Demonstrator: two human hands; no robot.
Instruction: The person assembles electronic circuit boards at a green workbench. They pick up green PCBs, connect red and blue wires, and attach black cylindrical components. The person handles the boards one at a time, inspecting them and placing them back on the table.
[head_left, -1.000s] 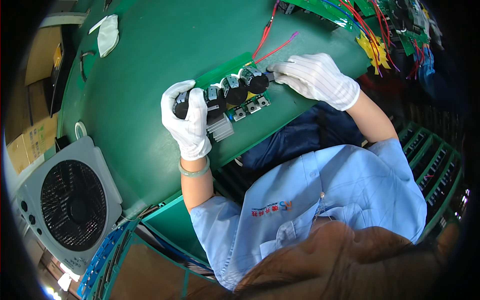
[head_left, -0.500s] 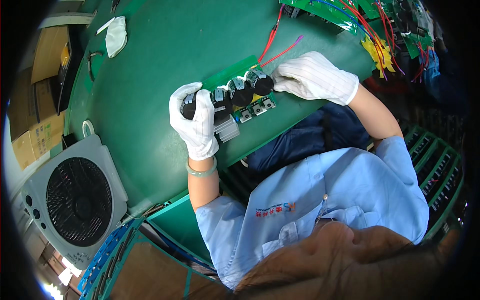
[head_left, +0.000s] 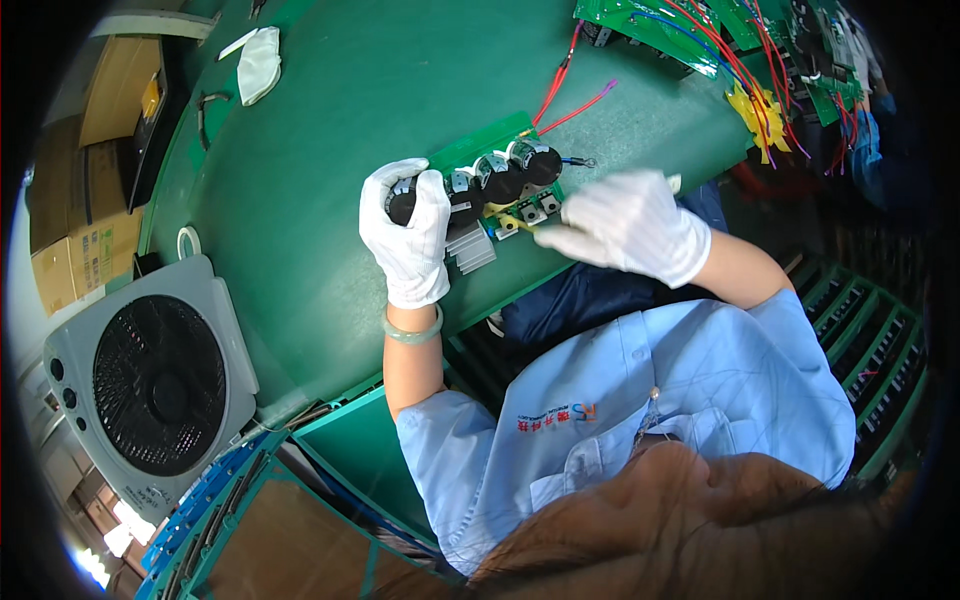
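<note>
A green circuit board [head_left: 465, 151] lies tilted on the green table mat, with a row of black cylindrical capacitors [head_left: 499, 180] along it. My left hand [head_left: 408, 235], in a white glove, is closed round the capacitor at the board's left end. Beside that hand is a finned silver heat sink [head_left: 471, 249]. Small black-and-metal components [head_left: 531, 212] line the board's near edge. My right hand [head_left: 630, 225], also gloved, is smeared by motion at the right end of the board. Close to its fingertips is a thin yellow piece [head_left: 515, 223]; whether they hold it is unclear.
More boards [head_left: 655, 28] with red and blue wires lie at the far right, by a yellow piece [head_left: 760, 120]. A grey box fan [head_left: 160, 390] stands at the left. A white glove-like cloth [head_left: 259, 66] lies far left, near cardboard boxes [head_left: 90, 250].
My right hand has moved from the board's far right corner toward its near edge. A short dark lead with a ring end now shows there. My left hand keeps its grip.
</note>
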